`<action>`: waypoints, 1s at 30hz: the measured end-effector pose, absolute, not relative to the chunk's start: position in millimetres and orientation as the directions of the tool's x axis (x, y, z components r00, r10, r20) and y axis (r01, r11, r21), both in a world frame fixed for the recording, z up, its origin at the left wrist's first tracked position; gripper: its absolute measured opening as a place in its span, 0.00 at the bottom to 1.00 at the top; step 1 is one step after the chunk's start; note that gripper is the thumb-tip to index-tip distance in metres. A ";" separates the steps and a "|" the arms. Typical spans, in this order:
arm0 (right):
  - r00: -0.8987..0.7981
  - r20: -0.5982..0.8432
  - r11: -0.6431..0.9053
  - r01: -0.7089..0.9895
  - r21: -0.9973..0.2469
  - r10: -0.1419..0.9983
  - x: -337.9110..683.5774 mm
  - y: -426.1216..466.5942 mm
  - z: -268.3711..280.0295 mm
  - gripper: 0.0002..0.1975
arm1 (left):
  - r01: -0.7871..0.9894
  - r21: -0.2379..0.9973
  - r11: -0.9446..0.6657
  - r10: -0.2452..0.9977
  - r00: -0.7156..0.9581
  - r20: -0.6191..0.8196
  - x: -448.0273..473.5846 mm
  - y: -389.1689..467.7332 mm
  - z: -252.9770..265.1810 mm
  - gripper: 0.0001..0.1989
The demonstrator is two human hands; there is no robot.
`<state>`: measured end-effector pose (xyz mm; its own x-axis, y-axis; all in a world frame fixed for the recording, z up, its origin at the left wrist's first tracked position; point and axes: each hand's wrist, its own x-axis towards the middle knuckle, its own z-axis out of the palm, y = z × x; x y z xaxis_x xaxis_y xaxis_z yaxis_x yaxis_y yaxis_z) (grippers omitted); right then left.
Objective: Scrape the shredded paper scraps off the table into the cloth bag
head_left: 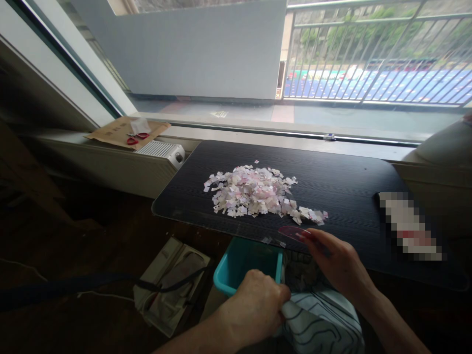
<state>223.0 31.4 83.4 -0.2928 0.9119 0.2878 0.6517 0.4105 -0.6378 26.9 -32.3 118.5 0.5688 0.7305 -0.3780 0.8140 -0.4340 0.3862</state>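
My left hand point(252, 307) is closed around the near rim of a teal plastic bin point(226, 268), which sits below the table's front edge. In my right hand point(341, 260), pinched between thumb and fingers, is a thin translucent pink plastic piece with a curved edge point(293, 232). It is held low over the front edge of the dark table point(342, 184). Beyond it lies a wide heap of small cut paper pieces point(254, 189), with a thin trail reaching right. A few clear scraps point(268, 241) lie at the table edge above the bin.
A blurred-out object point(409, 226) lies on the table's right side. Red-handled scissors point(138, 137) rest on a brown envelope point(110, 132) on the sill. A pale box point(173, 285) stands on the floor at left. Striped cloth point(324, 319) covers my lap beside the bin.
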 end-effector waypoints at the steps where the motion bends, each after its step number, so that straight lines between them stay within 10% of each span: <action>1: -0.262 0.304 0.400 0.666 -0.629 0.916 228.2 26.0 81.6 0.09 | 0.811 0.392 -0.434 0.728 0.572 -0.378 27.4 -31.7 118.9 0.04; 21: -0.474 0.181 0.451 0.550 -0.704 0.861 199.5 10.1 91.5 0.09 | 0.818 0.370 -0.440 0.719 0.568 -0.401 29.4 -34.4 119.7 0.05; 30: -0.118 0.295 0.274 0.774 -0.571 0.948 249.3 46.2 90.2 0.10 | 0.829 0.399 -0.393 0.709 0.549 -0.443 31.0 -32.7 121.4 0.05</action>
